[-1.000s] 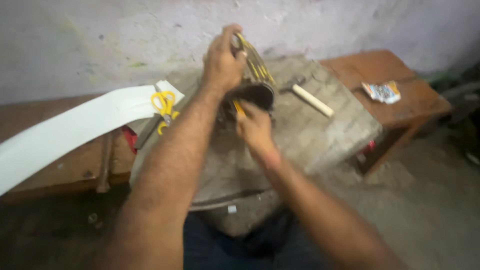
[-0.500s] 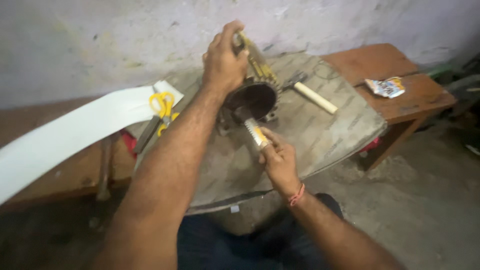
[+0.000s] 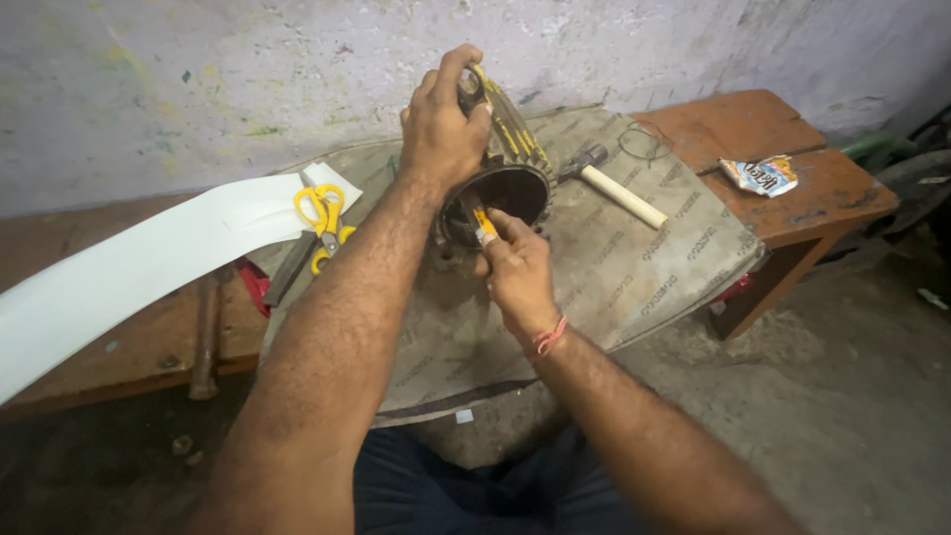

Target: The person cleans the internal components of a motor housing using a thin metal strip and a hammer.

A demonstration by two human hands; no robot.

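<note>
A dark metal motor stator (image 3: 515,163) with yellow strips in its slots lies tilted on a grey mat (image 3: 634,267). My left hand (image 3: 441,129) grips its upper rim from above. My right hand (image 3: 515,267) is at the stator's open front and pinches a small yellow and white strip (image 3: 482,223) at the bore's lower edge. A red thread is tied around my right wrist.
Yellow-handled scissors (image 3: 322,223) and a long white sheet (image 3: 139,267) lie left of the mat. A hammer with a pale wooden handle (image 3: 619,193) lies to the right. A crumpled wrapper (image 3: 758,175) sits on the brown wooden bench (image 3: 822,198). The concrete floor lies at right.
My right hand had drawn back from the stator with the strip and has now returned to its front opening. My left hand has kept its grip on the rim.
</note>
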